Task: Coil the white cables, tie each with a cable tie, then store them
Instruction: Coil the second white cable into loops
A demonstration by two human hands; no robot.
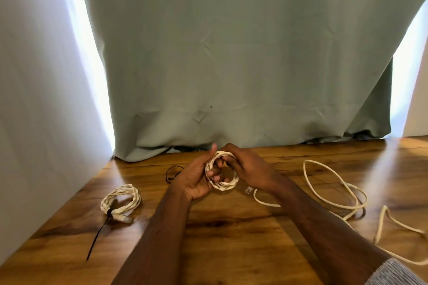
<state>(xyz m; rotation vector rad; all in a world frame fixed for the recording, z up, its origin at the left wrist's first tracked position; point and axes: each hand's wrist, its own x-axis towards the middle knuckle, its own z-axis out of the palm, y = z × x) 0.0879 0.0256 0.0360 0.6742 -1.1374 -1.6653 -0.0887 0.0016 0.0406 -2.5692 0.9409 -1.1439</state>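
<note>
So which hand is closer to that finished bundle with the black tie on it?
Left. The left hand grips the coil in progress, just right of the tied cable bundle. The right hand holds the coil's far side, farther from the bundle.

A glossy wooden table [231,227] with warm brown grain and dark streaks fills the lower part of the view. Behind its far edge hangs a wide sage-green fabric curtain [243,53], creased and bunched where it meets the tabletop. A white sheer curtain [39,99] hangs on the left, with bright daylight showing on both sides of the green fabric.
</note>
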